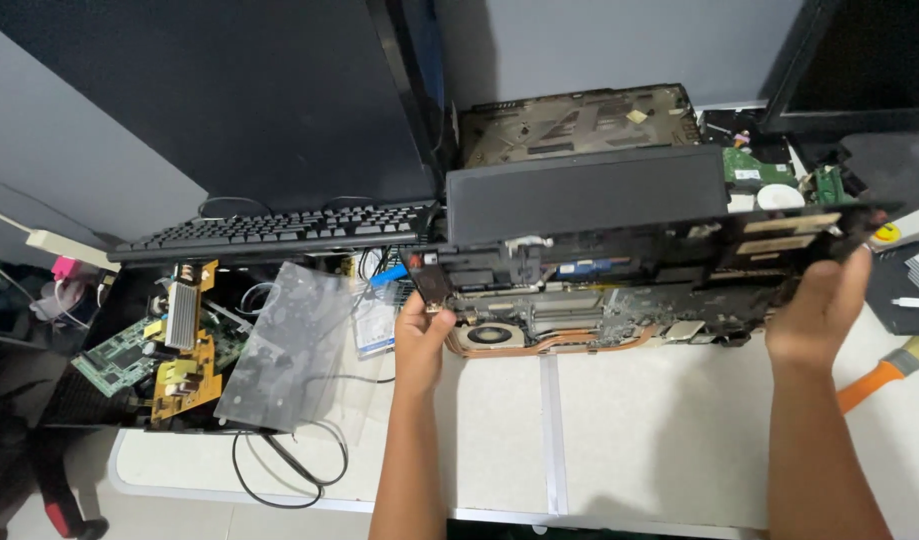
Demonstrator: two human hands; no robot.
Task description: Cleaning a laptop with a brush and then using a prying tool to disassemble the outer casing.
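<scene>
While our left hand (422, 330) pinches the near-left corner and our right hand (817, 300) clamps the right edge, we hold the opened laptop chassis (619, 270) tilted above the white table (659, 440), fan and heat pipes exposed. Turning it further calls for a firm, even grip, we judge.

Both bare forearms reach up from below the laptop (619, 260). Left hand (422, 335) grips its lower left corner, fingers curled on the edge. Right hand (817, 305) clasps its right end, thumb side up, fingers wrapped behind. Wrists straight, arms well apart.
</scene>
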